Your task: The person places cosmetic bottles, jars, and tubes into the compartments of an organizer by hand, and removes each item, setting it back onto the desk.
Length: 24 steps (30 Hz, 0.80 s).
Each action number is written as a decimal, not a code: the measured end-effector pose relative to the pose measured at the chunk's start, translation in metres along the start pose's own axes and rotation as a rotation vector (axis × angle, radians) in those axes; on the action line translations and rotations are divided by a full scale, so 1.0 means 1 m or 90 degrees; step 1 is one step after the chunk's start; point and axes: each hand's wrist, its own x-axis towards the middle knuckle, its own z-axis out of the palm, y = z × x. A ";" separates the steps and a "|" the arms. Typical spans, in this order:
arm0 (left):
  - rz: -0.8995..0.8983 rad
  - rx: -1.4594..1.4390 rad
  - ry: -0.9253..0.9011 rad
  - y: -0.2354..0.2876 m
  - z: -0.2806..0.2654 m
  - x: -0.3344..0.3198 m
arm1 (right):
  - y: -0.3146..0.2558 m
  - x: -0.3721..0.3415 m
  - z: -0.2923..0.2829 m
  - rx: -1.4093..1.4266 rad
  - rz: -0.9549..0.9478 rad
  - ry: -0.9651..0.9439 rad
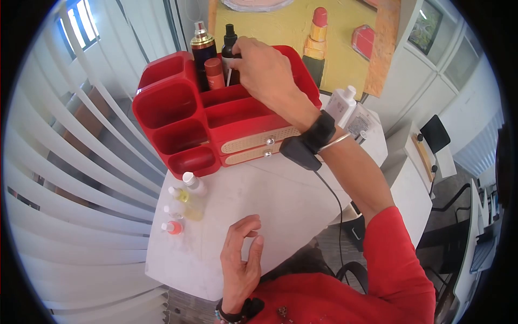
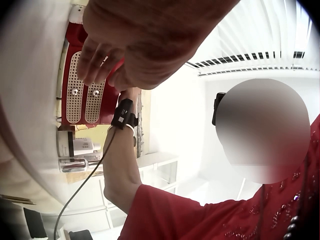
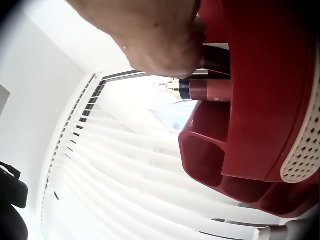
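My right hand [image 1: 265, 70] reaches into the rear compartment of a red cosmetics organizer [image 1: 148, 102], its fingers and thumb gripping a dark bottle with a black cap [image 1: 230, 38]. Beside that bottle stand a coral-red tube [image 1: 214, 73] and a dark blue bottle with a gold collar and clear cap [image 1: 203, 46]. In the right wrist view, the right hand [image 3: 160, 45] hides most of the dark bottle. My left hand [image 1: 240, 259] hovers over the front of the white table [image 1: 275, 210], fingers loosely bent and holding nothing.
Several small bottles, including a yellowish one [image 1: 192, 207] and a coral one [image 1: 173, 227], stand at the table's left. A white bottle [image 1: 341, 105] is right of the organizer. A cable [image 1: 341, 216] hangs from the right wrist. White blinds [image 1: 81, 216] border the table's left side.
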 end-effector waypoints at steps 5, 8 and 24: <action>-0.009 0.008 0.007 -0.004 -0.001 -0.001 | 0.014 0.002 -0.013 0.064 0.043 0.084; -0.009 0.007 -0.002 -0.004 0.001 0.001 | 0.027 0.006 -0.027 0.147 0.060 0.121; 0.105 -0.073 0.103 0.001 0.029 0.017 | -0.058 -0.137 -0.125 0.631 0.205 -0.037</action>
